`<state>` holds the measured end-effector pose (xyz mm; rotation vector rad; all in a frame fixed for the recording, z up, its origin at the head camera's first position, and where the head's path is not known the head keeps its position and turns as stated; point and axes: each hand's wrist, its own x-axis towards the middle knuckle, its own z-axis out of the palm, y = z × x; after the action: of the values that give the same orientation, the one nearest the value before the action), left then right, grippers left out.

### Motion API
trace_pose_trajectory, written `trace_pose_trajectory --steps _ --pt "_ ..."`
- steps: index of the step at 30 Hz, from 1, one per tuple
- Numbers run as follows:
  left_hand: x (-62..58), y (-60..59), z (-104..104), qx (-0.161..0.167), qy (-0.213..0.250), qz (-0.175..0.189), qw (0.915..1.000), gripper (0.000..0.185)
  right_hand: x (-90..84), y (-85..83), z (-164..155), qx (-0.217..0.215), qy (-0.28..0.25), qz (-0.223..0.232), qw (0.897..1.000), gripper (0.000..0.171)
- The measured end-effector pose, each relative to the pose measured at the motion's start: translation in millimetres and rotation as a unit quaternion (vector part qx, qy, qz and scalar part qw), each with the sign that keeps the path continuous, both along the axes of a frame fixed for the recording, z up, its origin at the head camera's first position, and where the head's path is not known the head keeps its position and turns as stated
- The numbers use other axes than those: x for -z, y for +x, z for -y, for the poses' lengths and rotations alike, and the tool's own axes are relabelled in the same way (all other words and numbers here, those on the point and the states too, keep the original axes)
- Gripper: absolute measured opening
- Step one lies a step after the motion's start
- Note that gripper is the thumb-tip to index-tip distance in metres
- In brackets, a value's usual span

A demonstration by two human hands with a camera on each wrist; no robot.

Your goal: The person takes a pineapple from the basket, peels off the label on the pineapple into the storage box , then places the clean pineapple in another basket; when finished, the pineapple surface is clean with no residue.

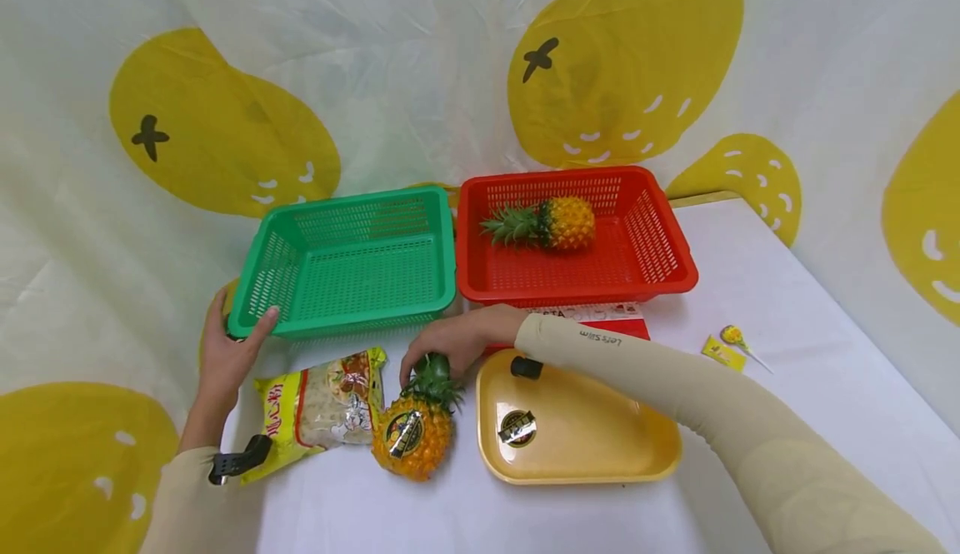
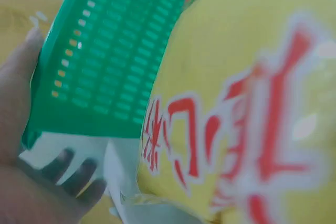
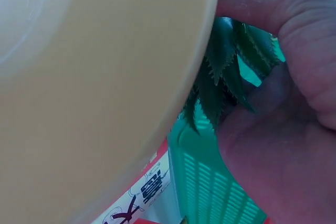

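While your right hand [image 1: 457, 339] is closing its fingers [image 3: 273, 9] around the leafy crown of the pineapple [image 1: 414, 429] near the counter's front edge, your left hand [image 1: 228, 354] is gripping the near left corner of the green basket [image 1: 352, 262]. You are likely handling a light, rigid, probably artificial fruit; the stiff spiky leaves are giving a sure hold, the bumpy body less so. It is showing orange-yellow skin, a dark round sticker, green top.
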<state>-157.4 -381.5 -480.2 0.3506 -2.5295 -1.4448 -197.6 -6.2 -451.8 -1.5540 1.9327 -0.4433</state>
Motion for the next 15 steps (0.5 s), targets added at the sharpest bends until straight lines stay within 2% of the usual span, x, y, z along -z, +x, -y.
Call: trace_pose_trajectory --steps 2,4,6,9,10,12,15 --pt "-1.4 7.8 -4.9 -0.037 -0.009 -0.030 0.9988 0.092 1.1 0.8 -0.1 0.000 -0.001 0.005 1.000 0.070" --pt "-4.1 17.1 -9.6 -0.072 -0.026 -0.078 0.9940 0.089 1.8 1.5 -0.3 0.001 -0.002 0.008 1.000 0.070" --pt "-7.1 26.5 -14.0 -0.107 -0.055 -0.139 0.9829 0.082 1.8 1.7 -0.7 0.003 -0.004 0.009 1.000 0.071" --pt "-11.0 40.3 -19.6 -0.130 -0.088 -0.221 0.9626 0.071 0.8 1.6 -1.6 0.007 -0.001 0.008 1.000 0.073" --pt "-11.6 44.7 -21.3 -0.129 -0.095 -0.239 0.9577 0.068 0.5 1.5 -2.0 0.008 0.001 0.007 1.000 0.073" --pt "-11.6 53.6 -25.0 -0.115 -0.106 -0.259 0.9531 0.061 0.1 1.3 -2.9 0.009 0.004 0.009 1.000 0.074" --pt "-8.1 64.3 -30.1 -0.059 -0.117 -0.278 0.9516 0.052 0.9 0.5 -4.2 0.012 0.007 0.013 1.000 0.074"
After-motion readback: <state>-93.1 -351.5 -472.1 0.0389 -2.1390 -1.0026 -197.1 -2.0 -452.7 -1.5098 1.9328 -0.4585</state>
